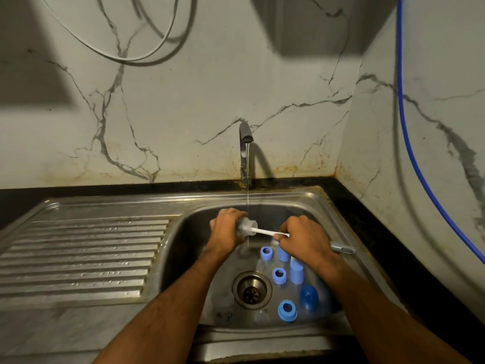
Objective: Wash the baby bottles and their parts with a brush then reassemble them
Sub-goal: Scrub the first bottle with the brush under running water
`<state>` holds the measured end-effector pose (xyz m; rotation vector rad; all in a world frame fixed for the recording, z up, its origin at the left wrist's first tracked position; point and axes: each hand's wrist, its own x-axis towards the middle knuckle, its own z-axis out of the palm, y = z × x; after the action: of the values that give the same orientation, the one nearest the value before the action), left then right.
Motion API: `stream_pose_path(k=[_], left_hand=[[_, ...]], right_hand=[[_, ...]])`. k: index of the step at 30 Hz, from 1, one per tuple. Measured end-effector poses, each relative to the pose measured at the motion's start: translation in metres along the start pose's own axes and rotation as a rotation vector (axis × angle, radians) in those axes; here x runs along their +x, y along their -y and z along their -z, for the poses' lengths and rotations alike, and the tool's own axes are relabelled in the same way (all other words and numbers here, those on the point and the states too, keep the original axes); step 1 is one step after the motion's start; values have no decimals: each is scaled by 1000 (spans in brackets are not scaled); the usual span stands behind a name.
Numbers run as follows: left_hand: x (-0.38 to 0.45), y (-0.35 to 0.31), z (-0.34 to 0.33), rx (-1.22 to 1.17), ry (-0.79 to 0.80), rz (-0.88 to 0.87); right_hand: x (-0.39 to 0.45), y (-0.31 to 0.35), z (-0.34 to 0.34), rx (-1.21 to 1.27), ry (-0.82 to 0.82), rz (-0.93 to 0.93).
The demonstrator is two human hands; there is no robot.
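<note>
My left hand grips a clear baby bottle over the sink basin, its mouth pointing right under the thin water stream. My right hand grips the white handle of a bottle brush, whose head is pushed into the bottle's mouth. On the basin floor lie several blue parts: screw rings, light blue caps and a dark blue cap. A clear teat lies near the front wall.
The tap runs into the steel sink, with the drain in mid basin. A ribbed draining board lies to the left. A grey metal handle juts past my right wrist. A blue hose hangs on the right wall.
</note>
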<state>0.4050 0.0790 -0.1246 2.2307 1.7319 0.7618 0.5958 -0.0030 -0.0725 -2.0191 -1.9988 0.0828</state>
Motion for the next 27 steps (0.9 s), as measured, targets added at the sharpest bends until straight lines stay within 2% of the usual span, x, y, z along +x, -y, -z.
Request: stream_pose_path(k=[4,8,11,13,16,19,21,24,27], left_hand=[[-1,6,5,-128,-81,94],[0,2,12,-424,-223,369],[-1,-4,19,-974,-182,599],[-1,-4,23,-1396,-110,655],[6,-5,23,-1737,-178,702],[15,-4,19,-1777,-233,761],[17,-1,16,-1760,-229,737],[19,2,12,-1774,-308,737],[21,6,11,-1727,-341,799]], right_hand=[[3,0,-5,65,-29,-29],[7,-2,-8,170,-68,-46],[13,3,-13,226,-91,-34],[17,7,-14,250,-101,-19],[21,12,-18,243,-85,45],[22,14,-22,226,-36,126],[22,14,-26,190,-16,193],[23,17,-31,111,7,277],[24,23,-33,55,-16,279]])
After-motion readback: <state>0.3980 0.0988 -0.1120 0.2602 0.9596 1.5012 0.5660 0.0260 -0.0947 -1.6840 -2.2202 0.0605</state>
